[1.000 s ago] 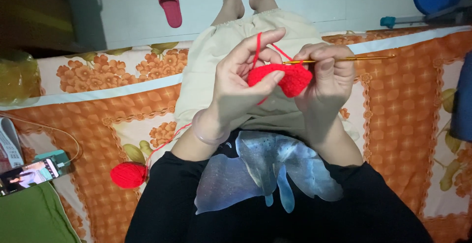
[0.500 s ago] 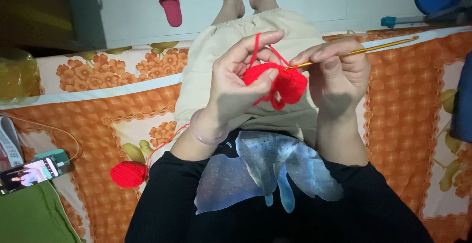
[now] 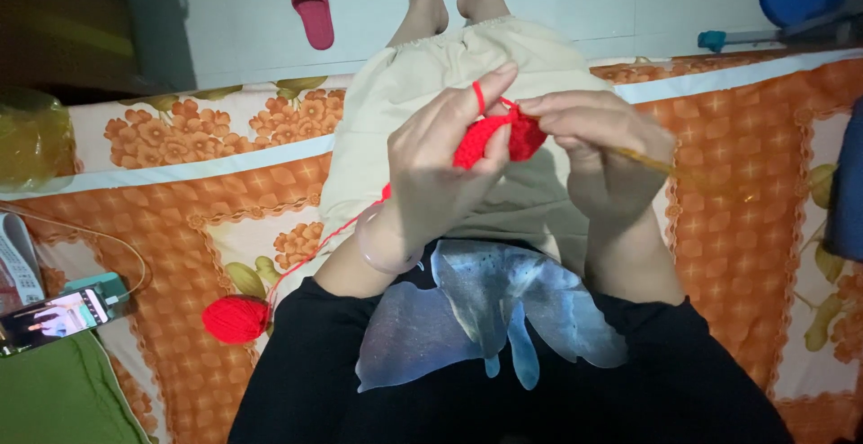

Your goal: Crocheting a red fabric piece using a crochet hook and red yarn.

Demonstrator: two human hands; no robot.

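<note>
Red crochet piece (image 3: 499, 138) pinched between both hands, left hand (image 3: 445, 170), right hand (image 3: 598, 147)

the bed (image 3: 737, 228) has an orange flowered sheet; on it lie a red yarn ball (image 3: 235, 318), a phone (image 3: 54, 318) and a green cloth (image 3: 54, 399).

black top with a pale blue print, cream trousers (image 3: 431, 93) — clear bangle (image 3: 373, 251), bare feet.

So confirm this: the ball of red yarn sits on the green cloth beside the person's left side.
Not quite. In the head view the ball of red yarn sits on the orange floral bedsheet beside the person's left side; the green cloth lies apart from it.
</note>
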